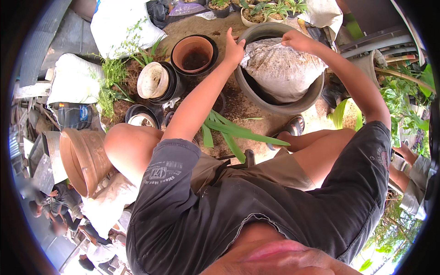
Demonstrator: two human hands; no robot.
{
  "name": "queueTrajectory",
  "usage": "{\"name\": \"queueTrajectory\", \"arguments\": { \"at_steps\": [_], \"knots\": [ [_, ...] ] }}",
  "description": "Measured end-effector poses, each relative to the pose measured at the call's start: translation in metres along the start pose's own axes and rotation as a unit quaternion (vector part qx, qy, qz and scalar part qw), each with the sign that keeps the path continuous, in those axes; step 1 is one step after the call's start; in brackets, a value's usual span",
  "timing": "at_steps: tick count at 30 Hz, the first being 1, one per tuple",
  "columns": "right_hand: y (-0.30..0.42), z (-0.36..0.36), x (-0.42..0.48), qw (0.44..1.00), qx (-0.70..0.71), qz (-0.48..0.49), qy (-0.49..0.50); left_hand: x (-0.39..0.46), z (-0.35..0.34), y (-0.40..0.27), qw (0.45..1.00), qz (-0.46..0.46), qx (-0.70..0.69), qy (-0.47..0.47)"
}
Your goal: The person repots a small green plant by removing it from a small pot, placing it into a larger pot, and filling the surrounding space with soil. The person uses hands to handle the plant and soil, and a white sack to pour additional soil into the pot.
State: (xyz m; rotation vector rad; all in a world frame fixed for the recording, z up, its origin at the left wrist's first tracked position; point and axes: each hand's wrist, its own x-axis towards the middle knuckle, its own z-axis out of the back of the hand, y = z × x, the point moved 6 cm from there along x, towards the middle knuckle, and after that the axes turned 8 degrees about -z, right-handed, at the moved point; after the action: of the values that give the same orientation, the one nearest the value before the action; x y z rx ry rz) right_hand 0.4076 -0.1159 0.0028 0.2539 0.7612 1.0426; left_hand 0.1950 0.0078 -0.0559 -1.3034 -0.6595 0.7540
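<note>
A soiled white woven sack (283,74), bulging with its contents, sits inside a large dark round plastic tub (278,108). My left hand (234,48) pinches the sack's left corner at the tub's rim, with the index finger pointing out. On the sack's upper edge, my right hand (298,40) has its fingers closed over the fabric. What fills the sack is hidden. Just left of the tub stands a terracotta-coloured pot (192,51) nested in a black one, with some soil at its bottom. Long green strap leaves (228,129) spread between my knees.
Stacked pots with a whitish one on top (153,80) stand at left, near a fern (111,74). A big brown pot (84,161) lies tilted beside my left knee. Potted plants (252,13) line the back. White sacks (125,27) fill the upper left. Other people (62,202) are at lower left.
</note>
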Motion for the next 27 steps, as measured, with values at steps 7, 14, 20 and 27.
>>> {"name": "queueTrajectory", "arguments": {
  "at_steps": [7, 14, 20, 27],
  "knots": [
    [-0.015, 0.012, -0.089, 0.995, 0.004, -0.003, -0.098, 0.008, 0.022, 0.004, 0.991, 0.094, 0.000, 0.098],
    [-0.069, -0.008, -0.094, 0.979, 0.017, 0.026, -0.201, -0.020, 0.078, -0.068, 0.877, -0.050, 0.341, 0.333],
    [-0.043, -0.040, -0.064, 0.966, -0.063, 0.104, -0.229, -0.040, 0.063, -0.036, 0.880, 0.014, 0.353, 0.318],
    [-0.044, -0.056, -0.022, 0.978, -0.109, 0.073, -0.165, -0.063, 0.023, 0.010, 0.922, 0.160, 0.176, 0.305]
  ]
}}
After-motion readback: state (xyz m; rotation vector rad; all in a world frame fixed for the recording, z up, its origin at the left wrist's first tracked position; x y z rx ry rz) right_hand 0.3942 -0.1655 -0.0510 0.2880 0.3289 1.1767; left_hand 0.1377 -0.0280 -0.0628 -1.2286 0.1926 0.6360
